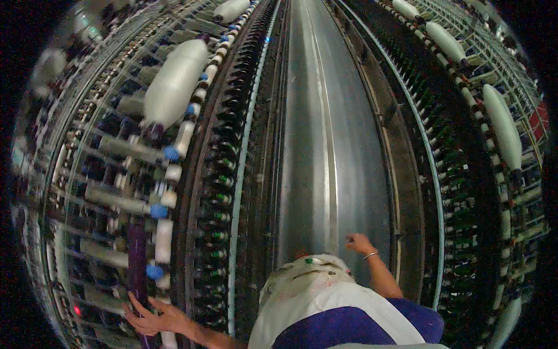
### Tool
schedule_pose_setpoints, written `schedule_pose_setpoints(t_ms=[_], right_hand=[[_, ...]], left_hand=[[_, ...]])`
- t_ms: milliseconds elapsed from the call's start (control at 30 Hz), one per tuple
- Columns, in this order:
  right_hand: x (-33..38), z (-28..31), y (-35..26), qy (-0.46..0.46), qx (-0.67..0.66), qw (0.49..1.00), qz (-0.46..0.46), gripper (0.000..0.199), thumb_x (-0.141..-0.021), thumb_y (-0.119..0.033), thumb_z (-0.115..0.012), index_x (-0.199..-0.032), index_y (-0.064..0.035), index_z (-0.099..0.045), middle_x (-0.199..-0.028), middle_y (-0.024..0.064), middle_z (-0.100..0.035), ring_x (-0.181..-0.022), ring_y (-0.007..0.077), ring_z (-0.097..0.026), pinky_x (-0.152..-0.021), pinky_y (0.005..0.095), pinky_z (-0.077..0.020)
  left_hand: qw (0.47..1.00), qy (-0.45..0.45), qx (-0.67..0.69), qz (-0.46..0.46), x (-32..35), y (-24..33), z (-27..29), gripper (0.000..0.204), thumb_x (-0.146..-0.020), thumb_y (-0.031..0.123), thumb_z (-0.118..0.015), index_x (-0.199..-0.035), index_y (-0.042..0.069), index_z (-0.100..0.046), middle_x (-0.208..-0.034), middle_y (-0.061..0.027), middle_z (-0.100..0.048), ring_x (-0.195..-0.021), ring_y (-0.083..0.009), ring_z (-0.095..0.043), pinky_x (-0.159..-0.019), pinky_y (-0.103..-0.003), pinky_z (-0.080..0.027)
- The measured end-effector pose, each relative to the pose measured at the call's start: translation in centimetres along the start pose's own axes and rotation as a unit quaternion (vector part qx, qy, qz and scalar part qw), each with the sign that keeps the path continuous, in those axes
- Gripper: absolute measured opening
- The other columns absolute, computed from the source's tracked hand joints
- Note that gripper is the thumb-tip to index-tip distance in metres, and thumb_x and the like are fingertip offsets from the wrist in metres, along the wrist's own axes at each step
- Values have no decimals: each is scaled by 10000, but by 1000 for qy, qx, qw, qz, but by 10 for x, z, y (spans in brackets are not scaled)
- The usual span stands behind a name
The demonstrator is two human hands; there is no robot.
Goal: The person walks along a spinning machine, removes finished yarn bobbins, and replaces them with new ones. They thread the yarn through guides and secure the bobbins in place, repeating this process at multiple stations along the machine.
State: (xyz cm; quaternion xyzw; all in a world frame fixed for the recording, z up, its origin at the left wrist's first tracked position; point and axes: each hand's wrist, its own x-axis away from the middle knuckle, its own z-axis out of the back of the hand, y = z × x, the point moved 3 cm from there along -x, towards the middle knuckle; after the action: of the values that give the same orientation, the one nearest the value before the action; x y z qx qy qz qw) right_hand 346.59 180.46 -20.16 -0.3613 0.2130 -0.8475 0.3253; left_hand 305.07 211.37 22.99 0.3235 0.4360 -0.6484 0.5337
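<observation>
At the lower left, my left hand (150, 319) is on a dark purple bobbin tube (137, 256) that hangs upright in the left-hand spinning frame. Thumb and fingers lie to either side of the tube's lower part, and the palm side is hidden. Out over the aisle, my right hand (358, 243) is raised in front of my body, with a bangle on the wrist. Its fingers are curled in, and whatever may be inside them is too small to make out. A pale apron (325, 279) covers my front.
Full white roving bobbins (177, 81) hang higher up on the left machine, and others (503, 125) on the right one. Rows of dark spindles (218, 198) line both sides. Between the machines a smooth grey aisle floor (308, 145) runs away from me.
</observation>
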Motion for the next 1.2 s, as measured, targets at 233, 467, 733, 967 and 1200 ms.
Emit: schedule_pose_setpoints(t_ms=[233, 467, 733, 967, 1200], right_hand=[[-127, 125, 22, 62, -90, 993, -53, 391, -792, -217, -727, -1145, -63, -657, -1002, 149, -702, -941, 281, -673, -840, 386, -517], [-288, 288, 88, 54, 61, 996, -37, 353, -782, -206, -720, -1089, -40, -666, -934, 165, -698, -875, 328, -669, -782, 402, -521], [-508, 479, 45, 118, -120, 982, 87, 283, -837, -145, -665, -1085, -10, -668, -841, 87, -690, -713, 162, -626, -670, 314, -511], [-735, 514, -119, -22, -272, 942, 197, 326, -840, -211, -701, -1103, -22, -665, -961, 88, -695, -815, 158, -660, -729, 304, -529], [-875, 610, -188, -121, -194, 938, 260, 269, -861, -99, -654, -1104, 15, -650, -878, 62, -668, -756, 132, -613, -707, 287, -512]], left_hand=[[759, -222, 603, -107, -60, 361, -86, 244, -805, 43, -663, -1048, 26, -644, -1047, -137, -641, -1064, -321, -580, -969, -446, -413], [542, -440, 697, -164, -55, 651, -119, 273, -800, 23, -657, -1071, 54, -662, -1015, -136, -671, -958, -340, -615, -883, -445, -464], [579, -474, 635, -192, -110, 812, -197, 351, -811, 84, -670, -1156, 38, -631, -1123, -157, -650, -1054, -349, -591, -939, -419, -446], [607, -535, 565, -166, -132, 919, -355, 336, -828, 93, -670, -1161, 67, -638, -1139, -141, -654, -1073, -334, -604, -953, -409, -462], [705, -379, 569, -185, -385, 994, -438, 310, -785, 1, -657, -1094, 21, -637, -1067, -172, -653, -1013, -349, -622, -888, -405, -494]])
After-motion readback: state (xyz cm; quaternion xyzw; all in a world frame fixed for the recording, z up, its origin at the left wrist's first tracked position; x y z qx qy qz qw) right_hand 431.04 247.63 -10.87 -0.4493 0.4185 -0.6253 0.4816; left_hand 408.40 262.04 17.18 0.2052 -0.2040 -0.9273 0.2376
